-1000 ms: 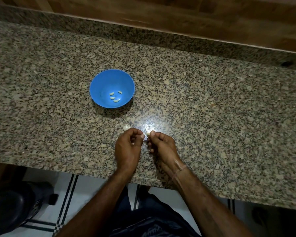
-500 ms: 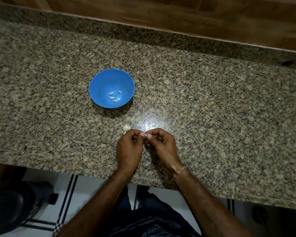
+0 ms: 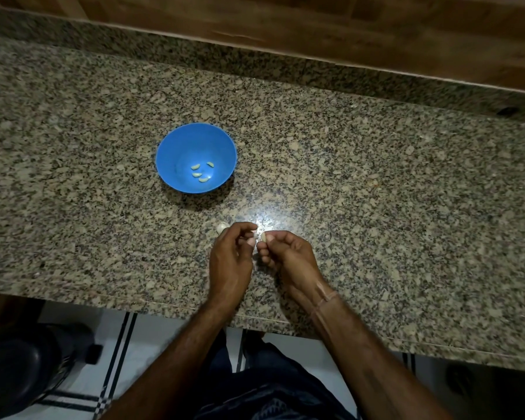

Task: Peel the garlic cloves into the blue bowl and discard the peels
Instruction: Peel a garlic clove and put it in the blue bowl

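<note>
A round blue plastic bowl (image 3: pixel 170 165) is sitting on the speckled brown granite counter (image 3: pixel 376 207), holding four pale peeled garlic cloves (image 3: pixel 202 172) at its bottom. Nearer the counter's front edge, the right hand (image 3: pixel 291 256) is pinching a small pale garlic clove (image 3: pixel 263 236) between thumb and fingertip. The left hand (image 3: pixel 229 259) is curling its fingers just beside that clove (whether they are gripping its skin is too small to tell). A whitish papery garlic piece (image 3: pixel 222 228) is lying on the counter just beyond the left hand's knuckles. A bright glare spot (image 3: pixel 262 221) is shining on the granite just past both hands.
</note>
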Demonstrator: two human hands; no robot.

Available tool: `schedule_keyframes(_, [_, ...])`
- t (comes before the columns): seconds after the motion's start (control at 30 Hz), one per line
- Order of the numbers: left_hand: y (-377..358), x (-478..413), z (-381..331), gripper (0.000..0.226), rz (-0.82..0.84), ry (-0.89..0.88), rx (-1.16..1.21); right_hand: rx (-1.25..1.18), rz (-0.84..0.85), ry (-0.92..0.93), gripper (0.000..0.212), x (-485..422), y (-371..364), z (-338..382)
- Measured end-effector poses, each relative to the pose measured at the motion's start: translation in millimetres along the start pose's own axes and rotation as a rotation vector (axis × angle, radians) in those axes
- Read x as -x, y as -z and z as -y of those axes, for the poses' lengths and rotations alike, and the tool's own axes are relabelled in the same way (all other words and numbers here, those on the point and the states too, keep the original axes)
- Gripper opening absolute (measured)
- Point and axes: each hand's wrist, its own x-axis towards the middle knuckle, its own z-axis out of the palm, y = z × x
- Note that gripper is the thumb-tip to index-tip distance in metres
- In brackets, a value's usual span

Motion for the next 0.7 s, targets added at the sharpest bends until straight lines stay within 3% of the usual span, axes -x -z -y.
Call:
schedule_keyframes(0.37, [3,-3,0,0.01,-0.002,0.114,0.075,0.491,0.037,0.32,0.012,3,5,-1])
schedule_keyframes(0.5, [21,-3,14,0.012,-0.12,0.161,0.024,0.627,-0.047,0.385,0.028,-1,14,-6])
schedule_keyframes(0.7, [69,-14,52,0.016,-0.267,0.17,-0.092,0.726,-0.101,0.457,0.029,-4,25,-16])
